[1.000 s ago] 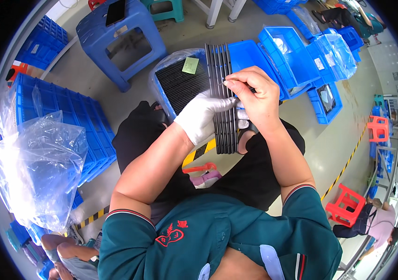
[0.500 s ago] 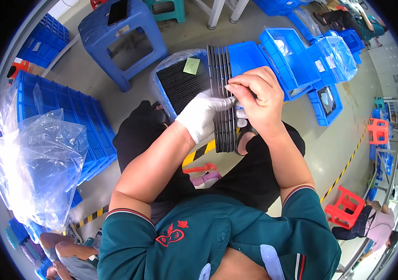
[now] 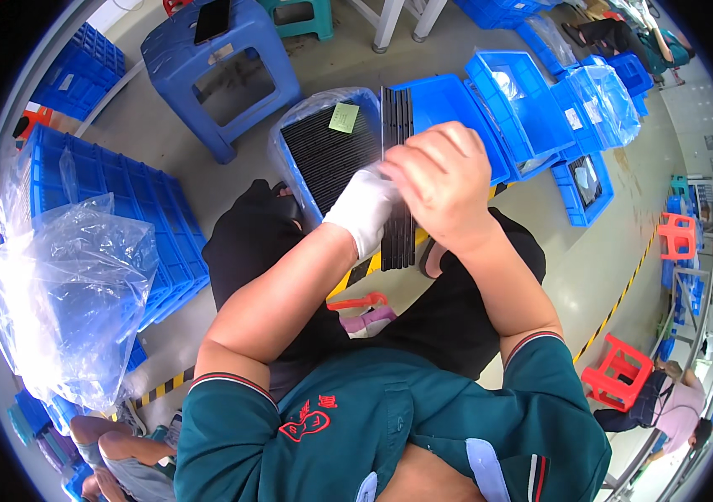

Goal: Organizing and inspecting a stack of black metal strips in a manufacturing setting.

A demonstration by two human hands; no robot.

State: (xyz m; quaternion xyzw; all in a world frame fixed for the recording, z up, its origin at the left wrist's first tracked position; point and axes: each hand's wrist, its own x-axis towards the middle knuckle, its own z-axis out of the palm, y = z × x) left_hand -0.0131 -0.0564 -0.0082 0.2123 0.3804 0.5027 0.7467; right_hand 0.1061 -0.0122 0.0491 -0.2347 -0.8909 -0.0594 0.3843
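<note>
Both hands clasp a stack of thin, flat black rectangular plates (image 3: 398, 180) held on edge over the person's lap.

The left hand in a white fabric glove (image 3: 366, 209) grips the stack from its left side, fingers wrapped around the lower half; the bare right hand (image 3: 440, 180) is closed over the stack's right face and top edge. Just behind the stack sits a plastic-lined blue plastic bin (image 3: 289, 163) packed with more black plates, a small green paper note (image 3: 343, 118) lying on them. Left of the stack, well apart, a crumpled clear plastic bag (image 3: 68, 293) rests on a blue ribbed crate (image 3: 164, 226).
</note>
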